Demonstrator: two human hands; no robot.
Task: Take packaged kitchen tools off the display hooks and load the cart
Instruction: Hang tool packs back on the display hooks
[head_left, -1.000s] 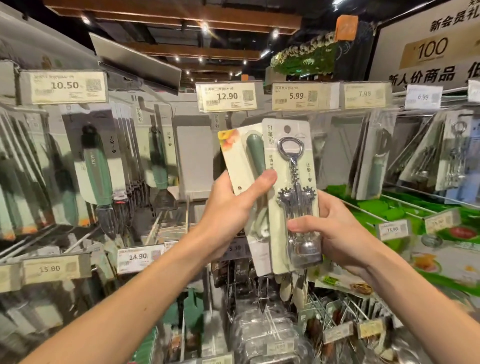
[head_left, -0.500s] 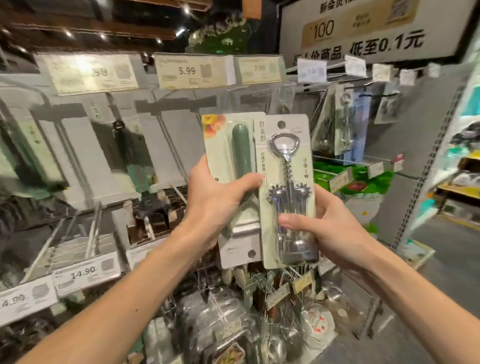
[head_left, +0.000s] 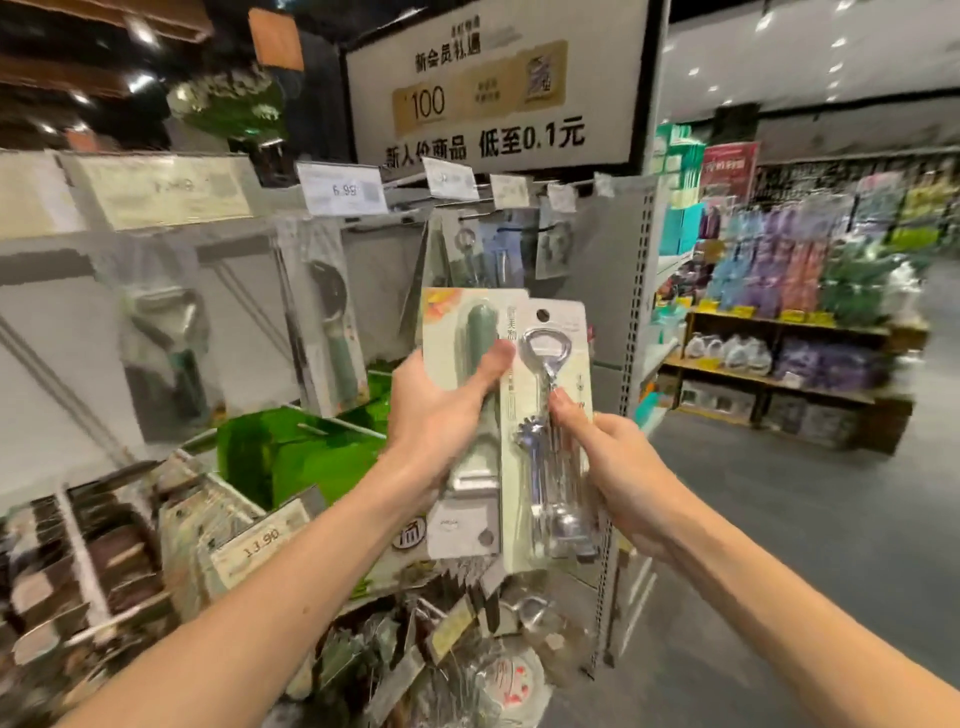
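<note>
Two carded packages are held up side by side in front of the display rack. My left hand grips the green-handled peeler package, thumb across its front. My right hand holds the corkscrew package, a silver winged corkscrew on a pale card, with the thumb on the front and the fingers behind. The corkscrew card overlaps the right edge of the peeler card. More packaged tools hang on the display hooks to the left. No cart is in view.
Price tags line the hook rail above. Green boxes and tagged goods fill the lower shelves. The rack's perforated end panel stands just right of my hands. An open aisle floor and stocked shelves lie to the right.
My view has swung to the right, from the hooks toward the aisle. Both hands keep their packages, now held closer to the rack's end.
</note>
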